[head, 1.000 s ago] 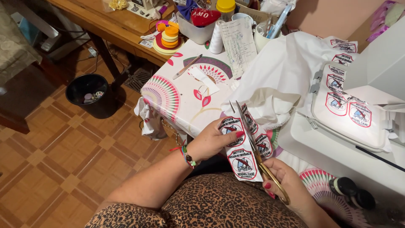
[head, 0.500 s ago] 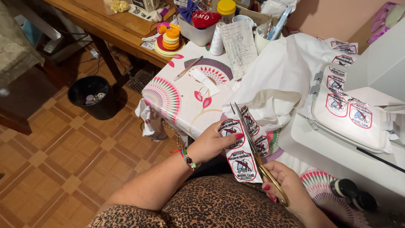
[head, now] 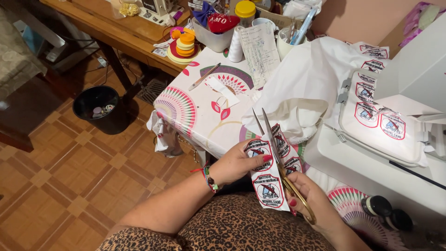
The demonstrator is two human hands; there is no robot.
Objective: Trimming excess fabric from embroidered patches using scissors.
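My left hand [head: 239, 161] pinches a white strip of embroidered shield patches [head: 267, 184] by its left edge. My right hand [head: 312, 200] grips gold-handled scissors [head: 278, 155], whose open blades straddle the strip between two rows of patches and point up and away from me. Both hands hover over my lap, just in front of the table's near edge. More of the same patch fabric [head: 377, 116] is clamped in an embroidery hoop on the white machine to the right.
A table with a fan-patterned cloth [head: 195, 111] carries a pencil, a thread cone [head: 235, 44], a handwritten paper, tape rolls [head: 184, 45] and white cloth [head: 306, 83]. A black bin [head: 97, 108] stands on the tiled floor at left. A wooden bench lies behind.
The scissors have pushed slightly further up the strip; both hands stay in about the same place.
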